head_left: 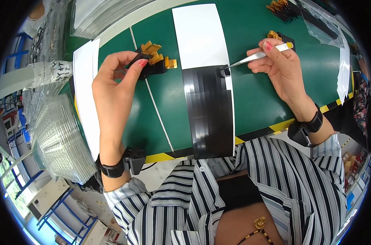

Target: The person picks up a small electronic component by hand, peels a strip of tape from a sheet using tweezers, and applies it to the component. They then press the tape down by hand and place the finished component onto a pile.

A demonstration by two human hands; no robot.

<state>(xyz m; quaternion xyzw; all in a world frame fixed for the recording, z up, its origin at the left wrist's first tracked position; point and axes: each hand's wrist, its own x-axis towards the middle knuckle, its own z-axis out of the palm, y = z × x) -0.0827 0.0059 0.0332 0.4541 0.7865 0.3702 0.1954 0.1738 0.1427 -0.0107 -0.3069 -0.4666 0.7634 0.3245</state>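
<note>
Head view, looking down on a green bench (pixel 251 110) edged with yellow-and-black tape (pixel 281 125). Left hand (pixel 116 77): thumb and fingers pinched on a small bunch of black-and-gold parts (pixel 155 60), held over the bench left of the centre sheet; gold tabs point up and to the right. Right hand (pixel 283 69): gripping silver tweezers (pixel 257 56) with a yellow patch at the rear end, tips aimed left. Tips at the upper right corner of a glossy black film (pixel 210 114), by a small dark bit there; whether they pinch it, cannot tell. Film lies on the lower stretch of a long white sheet (pixel 199 36), upper stretch bare. Just behind the right hand, another gold-and-black piece (pixel 274 35), partly hidden. Far right corner: a pile of similar parts (pixel 281 10), a clear plastic bag (pixel 322 28) beside it. Left side: white paper (pixel 85 90) along the bench edge, stacked clear trays (pixel 60 139) next to it. Black band on each wrist, striped shirt below.
</note>
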